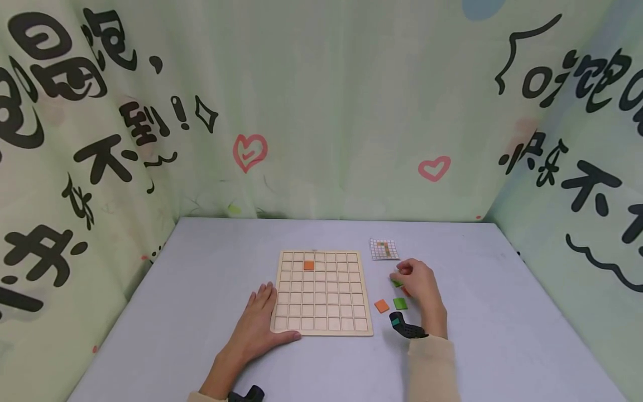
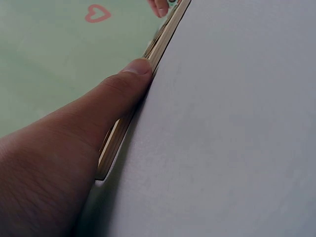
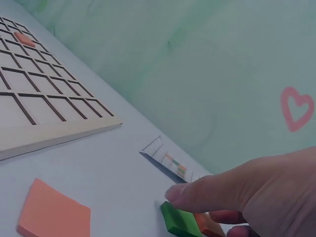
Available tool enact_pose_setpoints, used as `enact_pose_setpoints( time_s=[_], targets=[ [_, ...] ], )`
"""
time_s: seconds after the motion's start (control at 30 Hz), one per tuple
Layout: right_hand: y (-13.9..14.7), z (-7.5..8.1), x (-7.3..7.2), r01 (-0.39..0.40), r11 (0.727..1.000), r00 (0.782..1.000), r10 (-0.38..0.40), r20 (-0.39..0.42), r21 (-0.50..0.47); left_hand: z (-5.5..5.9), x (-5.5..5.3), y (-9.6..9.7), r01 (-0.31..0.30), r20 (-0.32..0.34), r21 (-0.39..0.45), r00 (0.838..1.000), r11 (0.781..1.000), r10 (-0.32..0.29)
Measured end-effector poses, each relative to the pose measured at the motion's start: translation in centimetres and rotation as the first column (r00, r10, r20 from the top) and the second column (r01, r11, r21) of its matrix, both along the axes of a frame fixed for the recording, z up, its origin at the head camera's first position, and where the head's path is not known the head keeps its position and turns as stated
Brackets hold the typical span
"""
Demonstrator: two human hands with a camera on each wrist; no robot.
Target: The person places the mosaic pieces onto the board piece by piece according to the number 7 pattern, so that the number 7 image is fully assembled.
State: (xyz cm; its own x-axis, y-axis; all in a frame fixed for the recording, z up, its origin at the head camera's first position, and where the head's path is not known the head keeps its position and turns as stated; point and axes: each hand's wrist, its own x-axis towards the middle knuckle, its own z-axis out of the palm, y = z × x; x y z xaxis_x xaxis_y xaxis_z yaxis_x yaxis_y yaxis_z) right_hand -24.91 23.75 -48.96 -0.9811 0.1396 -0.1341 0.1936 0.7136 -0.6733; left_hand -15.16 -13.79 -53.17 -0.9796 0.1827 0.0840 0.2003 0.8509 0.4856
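Observation:
My left hand [image 1: 261, 318] rests against the left side of a wooden grid board [image 1: 368, 312], fingers straight, thumb on its near edge [image 2: 112, 148]. One orange square tile [image 1: 308, 266] sits in a cell toward the far side. Right of the board, my right hand [image 1: 419, 282] is low over loose tiles, fingers bent. Its thumb tip [image 3: 175, 192] is right at a green tile [image 3: 178, 219], with an orange tile [image 3: 210, 226] beside it, partly hidden by the hand. I cannot tell whether the fingers grip the green tile. Nearer me lie another orange tile [image 1: 382, 306] and green tile [image 1: 400, 303].
A small gridded card [image 1: 384, 249] with a coloured pattern lies beyond the right hand. Everything is on a pale table [image 1: 201, 268], enclosed by light green curtains [image 1: 341, 111] with writing and hearts. A black wrist strap [image 1: 406, 328] shows at the right wrist.

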Motion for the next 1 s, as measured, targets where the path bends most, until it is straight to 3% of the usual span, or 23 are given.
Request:
enact_pose_setpoints(
  time_s=[0.4,0.63,1.0],
  targets=[
    [0.1,0.6,0.4,0.009,0.998,0.997,-0.013,0.078,0.06,0.1,0.0,-0.1,0.004,0.004,0.005,1.0,1.0,-0.004],
    [0.0,0.4,0.3,0.007,0.996,0.997,-0.013,0.075,0.089,0.0,0.0,0.0,0.006,-0.003,0.006,1.0,1.0,-0.006],
    [-0.8,0.0,0.0,-0.007,0.999,1.0,0.006,0.024,0.048,0.1,0.0,0.0,-0.002,0.006,-0.002,1.0,1.0,0.002]
  ],
)
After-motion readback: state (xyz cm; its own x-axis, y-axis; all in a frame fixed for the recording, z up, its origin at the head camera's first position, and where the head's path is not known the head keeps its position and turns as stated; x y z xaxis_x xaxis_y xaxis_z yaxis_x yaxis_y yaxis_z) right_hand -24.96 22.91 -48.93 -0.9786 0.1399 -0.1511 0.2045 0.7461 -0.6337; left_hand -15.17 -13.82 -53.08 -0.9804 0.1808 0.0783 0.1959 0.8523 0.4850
